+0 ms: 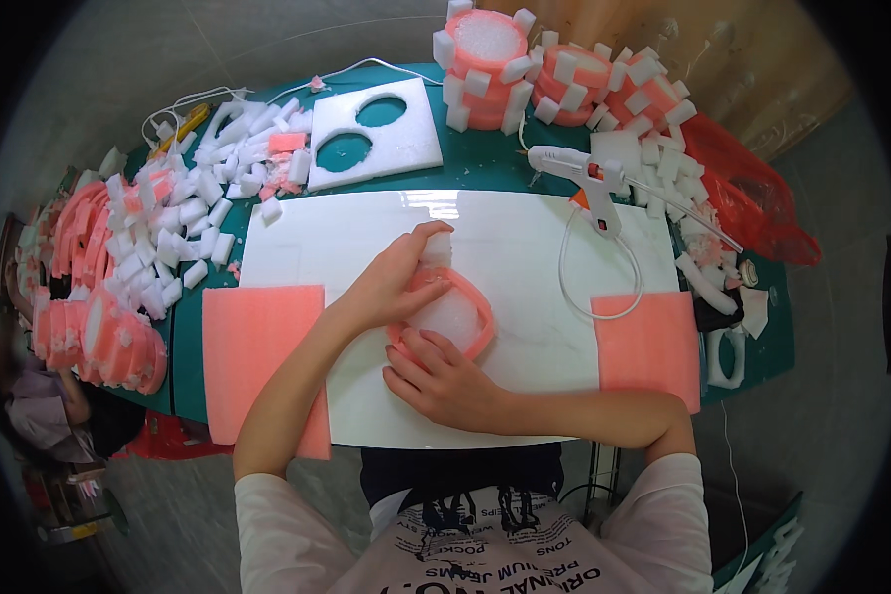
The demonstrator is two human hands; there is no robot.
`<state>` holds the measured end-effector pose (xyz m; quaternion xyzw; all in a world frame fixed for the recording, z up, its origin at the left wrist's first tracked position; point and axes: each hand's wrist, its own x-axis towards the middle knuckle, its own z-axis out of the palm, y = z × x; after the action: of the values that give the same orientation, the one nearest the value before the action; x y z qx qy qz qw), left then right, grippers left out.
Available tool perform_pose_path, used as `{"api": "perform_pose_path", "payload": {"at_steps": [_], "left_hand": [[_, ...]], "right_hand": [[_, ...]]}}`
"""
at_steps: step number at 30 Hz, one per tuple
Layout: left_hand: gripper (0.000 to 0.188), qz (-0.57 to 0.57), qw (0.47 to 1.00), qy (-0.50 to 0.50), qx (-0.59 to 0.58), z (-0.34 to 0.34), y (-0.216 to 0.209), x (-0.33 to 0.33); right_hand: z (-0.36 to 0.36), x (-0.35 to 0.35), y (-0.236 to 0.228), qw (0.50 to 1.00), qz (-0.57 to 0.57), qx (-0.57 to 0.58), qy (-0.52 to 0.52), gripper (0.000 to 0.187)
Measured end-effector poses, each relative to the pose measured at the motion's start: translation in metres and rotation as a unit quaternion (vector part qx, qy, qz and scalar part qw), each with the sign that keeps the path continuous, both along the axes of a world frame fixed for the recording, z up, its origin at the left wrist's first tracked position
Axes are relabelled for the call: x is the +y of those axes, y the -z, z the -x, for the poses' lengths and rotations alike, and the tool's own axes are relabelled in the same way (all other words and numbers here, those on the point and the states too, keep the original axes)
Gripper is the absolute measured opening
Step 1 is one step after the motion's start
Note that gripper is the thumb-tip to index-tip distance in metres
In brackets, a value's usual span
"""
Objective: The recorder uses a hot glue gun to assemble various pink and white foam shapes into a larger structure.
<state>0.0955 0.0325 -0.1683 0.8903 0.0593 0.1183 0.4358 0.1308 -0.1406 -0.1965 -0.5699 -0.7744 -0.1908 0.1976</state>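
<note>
A round pink foam piece (477, 342) with a white foam disc (445, 319) inside it lies on the white board in front of me. At its far edge, my left hand (406, 275) grips a small white foam block (436, 251) against the pink wall; its thumb reaches over the rim. My right hand (444, 384) is curled over the near left rim of the pink piece, fingers bent inward. The palms hide part of the near and left wall.
A white glue gun (594, 183) with its cord rests at the board's far right. Pink foam sheets (262, 366) flank the board. White foam offcuts (193, 208) and pink rings (89, 238) heap at left. A foam sheet with two holes (421, 129) and block-studded pink stacks (485, 84) stand behind.
</note>
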Motion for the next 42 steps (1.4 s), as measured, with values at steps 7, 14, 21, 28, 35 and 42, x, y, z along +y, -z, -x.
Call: {"api": "perform_pose_path", "payload": {"at_steps": [7, 14, 21, 28, 35, 42], "left_hand": [[0.059, 0.013, 0.998, -0.002, 0.058, -0.001, -0.005, 0.001], [0.057, 0.039, 0.998, 0.014, 0.046, -0.004, 0.0, 0.004], [0.058, 0.02, 0.999, 0.025, -0.006, 0.0, 0.005, 0.007], [0.059, 0.066, 0.996, 0.055, 0.005, 0.001, 0.007, 0.01], [0.058, 0.056, 0.997, 0.046, -0.016, -0.003, 0.005, 0.008], [0.056, 0.076, 0.995, 0.056, -0.033, -0.008, 0.015, 0.013]], "right_hand": [[-0.001, -0.001, -0.005, 1.0, 0.01, -0.024, 0.005, 0.023], [0.002, -0.006, -0.033, 0.996, 0.076, -0.054, 0.006, 0.025], [0.013, -0.023, -0.087, 0.981, 0.039, -0.045, -0.182, 0.025], [-0.036, -0.016, -0.084, 0.99, 0.091, 0.092, -0.057, 0.04], [-0.143, -0.052, -0.049, 0.934, -0.019, 0.235, 0.27, 0.037], [-0.226, -0.032, -0.017, 0.83, -0.148, 0.366, 0.394, 0.05]]}}
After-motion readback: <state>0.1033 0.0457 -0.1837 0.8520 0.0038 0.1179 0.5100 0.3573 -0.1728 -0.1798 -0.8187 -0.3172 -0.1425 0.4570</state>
